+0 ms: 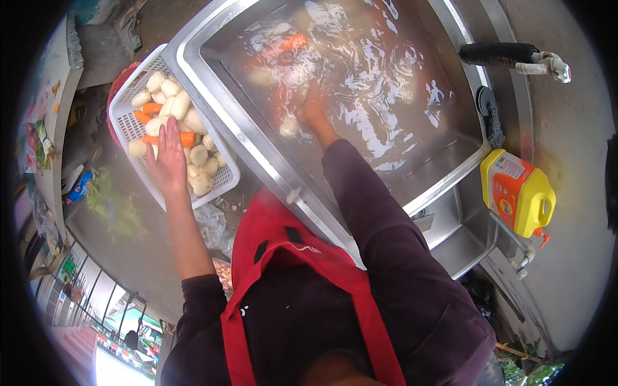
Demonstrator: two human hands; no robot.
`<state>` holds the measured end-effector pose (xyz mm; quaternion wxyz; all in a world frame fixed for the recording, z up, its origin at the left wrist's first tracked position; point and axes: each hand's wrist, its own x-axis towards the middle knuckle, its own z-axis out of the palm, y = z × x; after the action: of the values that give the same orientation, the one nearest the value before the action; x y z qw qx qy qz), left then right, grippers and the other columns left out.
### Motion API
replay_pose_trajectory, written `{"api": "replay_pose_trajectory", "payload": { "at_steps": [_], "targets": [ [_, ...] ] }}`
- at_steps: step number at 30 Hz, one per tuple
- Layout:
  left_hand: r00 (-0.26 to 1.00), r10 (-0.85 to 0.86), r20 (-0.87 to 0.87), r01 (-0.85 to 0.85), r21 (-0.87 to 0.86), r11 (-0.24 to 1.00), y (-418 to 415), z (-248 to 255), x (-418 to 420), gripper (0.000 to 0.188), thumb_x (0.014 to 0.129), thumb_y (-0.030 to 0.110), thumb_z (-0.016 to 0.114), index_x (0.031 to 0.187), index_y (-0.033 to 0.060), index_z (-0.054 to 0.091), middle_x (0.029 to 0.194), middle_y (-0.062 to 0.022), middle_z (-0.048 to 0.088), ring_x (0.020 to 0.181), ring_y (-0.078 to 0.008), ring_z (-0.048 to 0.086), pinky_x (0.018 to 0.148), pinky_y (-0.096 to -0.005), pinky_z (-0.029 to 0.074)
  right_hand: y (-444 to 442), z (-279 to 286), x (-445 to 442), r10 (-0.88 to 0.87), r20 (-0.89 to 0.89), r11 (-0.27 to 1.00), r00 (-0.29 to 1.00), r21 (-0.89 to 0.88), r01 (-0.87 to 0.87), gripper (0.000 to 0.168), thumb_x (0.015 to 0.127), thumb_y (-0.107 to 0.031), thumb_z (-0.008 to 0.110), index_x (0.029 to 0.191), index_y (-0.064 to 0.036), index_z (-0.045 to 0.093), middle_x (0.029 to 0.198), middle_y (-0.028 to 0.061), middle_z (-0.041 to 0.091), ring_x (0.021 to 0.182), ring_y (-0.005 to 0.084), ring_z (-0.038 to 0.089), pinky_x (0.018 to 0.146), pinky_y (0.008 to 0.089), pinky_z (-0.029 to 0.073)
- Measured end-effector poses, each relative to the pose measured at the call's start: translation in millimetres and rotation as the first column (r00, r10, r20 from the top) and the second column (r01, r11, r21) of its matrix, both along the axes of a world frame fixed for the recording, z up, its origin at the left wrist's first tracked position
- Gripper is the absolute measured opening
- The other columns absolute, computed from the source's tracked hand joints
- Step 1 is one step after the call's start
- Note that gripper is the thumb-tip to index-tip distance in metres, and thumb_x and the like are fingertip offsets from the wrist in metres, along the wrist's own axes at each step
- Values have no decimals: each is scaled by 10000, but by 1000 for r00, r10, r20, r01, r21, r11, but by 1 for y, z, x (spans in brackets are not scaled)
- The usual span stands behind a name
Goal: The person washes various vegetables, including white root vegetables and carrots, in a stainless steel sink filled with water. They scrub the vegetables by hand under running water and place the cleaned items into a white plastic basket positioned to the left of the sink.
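Observation:
My left hand [170, 157] lies palm down over the white plastic basket [129, 126], fingers stretched out on the vegetables and thumb apart. Under and beside it are carrots [188, 139] and peeled, whitish root vegetables [181, 104]. My right hand [314, 105] is down in the cloudy water of the steel sink [231, 124]. Ripples and glare blur its fingers, so what they hold, if anything, is hidden. Near that hand a pale vegetable [289, 125] shows through the water, and an orange carrot [293, 42] shows farther off.
A yellow detergent jug [536, 195] stands right of the sink, near a black-sleeved tap [499, 53] and a steel scourer [495, 125]. A smaller steel basin [446, 227] adjoins. Leafy greens [113, 205] and a plastic bag [211, 222] lie left, below the basket.

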<state>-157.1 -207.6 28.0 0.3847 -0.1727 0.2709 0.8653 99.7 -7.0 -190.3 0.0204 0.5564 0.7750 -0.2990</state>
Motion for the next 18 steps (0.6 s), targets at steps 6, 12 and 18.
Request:
{"api": "replay_pose_trajectory", "payload": {
  "at_steps": [6,12,18],
  "targets": [
    [609,-732,-307,613,-403,679,154,13,67,487,987,243,469,1373,-44,392,1372,-232,456,1263,-326,471,1083,-400,377,-19,50,29,-23,-43,866,999,-500,-1,932,738,-468,709,1482,-127,262,1466,262,324,1340,395,349,1101,426,304],
    [50,-998,28,392,-920,-7,189,-91,122,678,855,341,642,1357,-53,414,1317,-226,511,1220,-329,496,1025,-425,387,-15,80,81,-504,-90,151,859,-988,-16,625,912,-399,601,1402,-72,393,1267,136,576,1122,205,595,878,353,528],
    [-50,-993,102,550,-827,-113,168,-71,172,832,826,409,692,1412,-53,324,1365,-212,459,1261,-308,454,1035,-377,370,-50,111,111,-948,-102,70,300,-991,-115,520,953,-420,547,1327,-65,480,1204,83,605,1023,169,627,847,332,540]
  ]
}}
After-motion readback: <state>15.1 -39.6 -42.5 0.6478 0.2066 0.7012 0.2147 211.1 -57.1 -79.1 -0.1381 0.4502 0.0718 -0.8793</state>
